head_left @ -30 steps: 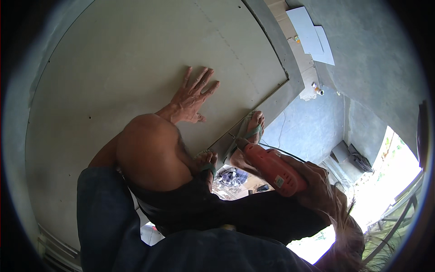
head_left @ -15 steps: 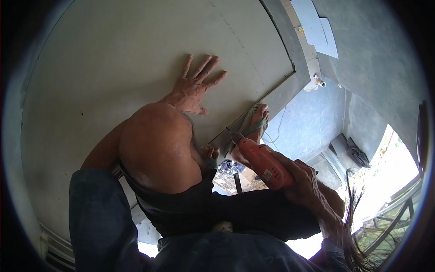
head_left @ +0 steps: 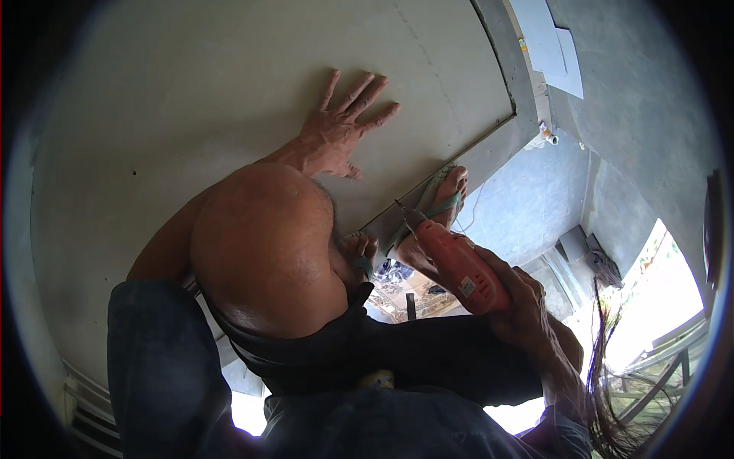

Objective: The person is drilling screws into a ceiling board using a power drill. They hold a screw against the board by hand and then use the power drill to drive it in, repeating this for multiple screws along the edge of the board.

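Note:
My left hand [head_left: 340,130] lies flat with spread fingers on a large pale grey board [head_left: 191,92]; my bare left arm reaches up to it from below. My right hand [head_left: 527,306] grips an orange power drill [head_left: 459,268]. Its thin bit [head_left: 399,206] points up-left and ends close to the board's lower edge, beside my foot in a green-strapped sandal [head_left: 443,191]. My other foot [head_left: 358,249] shows just under the board's edge.
Grey concrete floor [head_left: 535,206] lies right of the board. White sheets [head_left: 547,42] rest at the upper right, with a small white object [head_left: 548,138] below them. A metal railing [head_left: 657,375] and bright daylight are at the lower right. Clutter sits between my feet.
My left hand stays pressed flat on the board. The drill has shifted slightly up-left, bringing its bit closer to the board's edge.

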